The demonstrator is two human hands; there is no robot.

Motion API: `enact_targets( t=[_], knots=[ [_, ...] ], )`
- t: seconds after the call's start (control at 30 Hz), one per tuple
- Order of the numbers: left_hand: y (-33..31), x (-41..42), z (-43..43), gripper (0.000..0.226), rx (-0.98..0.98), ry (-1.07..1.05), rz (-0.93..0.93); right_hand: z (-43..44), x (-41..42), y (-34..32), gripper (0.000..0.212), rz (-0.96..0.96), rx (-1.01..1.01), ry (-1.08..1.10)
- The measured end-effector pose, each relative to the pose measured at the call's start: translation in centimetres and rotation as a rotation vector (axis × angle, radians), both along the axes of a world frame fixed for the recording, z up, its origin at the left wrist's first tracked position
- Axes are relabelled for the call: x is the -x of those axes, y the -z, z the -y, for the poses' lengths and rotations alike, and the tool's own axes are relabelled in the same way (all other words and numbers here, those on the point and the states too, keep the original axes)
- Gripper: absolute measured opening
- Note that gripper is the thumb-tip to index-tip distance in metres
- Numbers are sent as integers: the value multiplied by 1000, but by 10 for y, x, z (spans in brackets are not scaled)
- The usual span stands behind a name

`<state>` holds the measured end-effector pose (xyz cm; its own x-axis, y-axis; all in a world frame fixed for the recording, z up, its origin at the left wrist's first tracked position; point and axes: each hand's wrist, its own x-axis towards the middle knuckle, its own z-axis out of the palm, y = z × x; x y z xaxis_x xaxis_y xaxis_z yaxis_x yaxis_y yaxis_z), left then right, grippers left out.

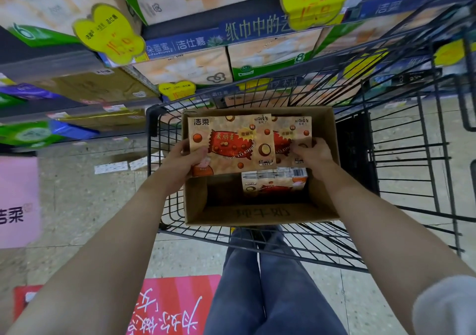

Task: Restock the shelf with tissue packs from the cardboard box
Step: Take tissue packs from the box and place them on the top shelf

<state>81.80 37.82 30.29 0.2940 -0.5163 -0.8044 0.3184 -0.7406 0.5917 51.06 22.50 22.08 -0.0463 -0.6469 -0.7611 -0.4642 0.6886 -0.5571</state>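
Note:
An open cardboard box [257, 214] sits in a black wire shopping cart [401, 154]. Above the box I hold two beige tissue packs with red candy graphics. My left hand [188, 158] grips the lower left edge of the front tissue pack [231, 144]. My right hand [313, 154] grips the second tissue pack [293, 133], which lies partly behind the first. Another tissue pack [274, 181] lies lower inside the box. The shelf [180, 43] with larger tissue packages rises beyond the cart.
Yellow price tags [110, 35] hang from the shelf edges. A pink sign [18, 200] stands at the left, a red floor sticker [175, 306] lies near my legs, and small white packs [110, 167] lie on the floor left of the cart.

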Motion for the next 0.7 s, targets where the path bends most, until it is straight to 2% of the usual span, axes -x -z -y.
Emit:
enact_targets(
  t=[0.2,0.57,0.63,0.7],
  knots=[
    [-17,-13,-14,61,38,23,1,4,8,-20,55,162,-99,-9],
    [-104,-42,-67,55,167,-184,75,1,-8,-111,51,233,127,-152],
    [-125,-51,-80,60,207,-238,96,0,-20,-131,46,255,179,-172],
    [-144,-63,-96,63,259,-284,114,-2,-35,-151,50,295,214,-188]
  ],
)
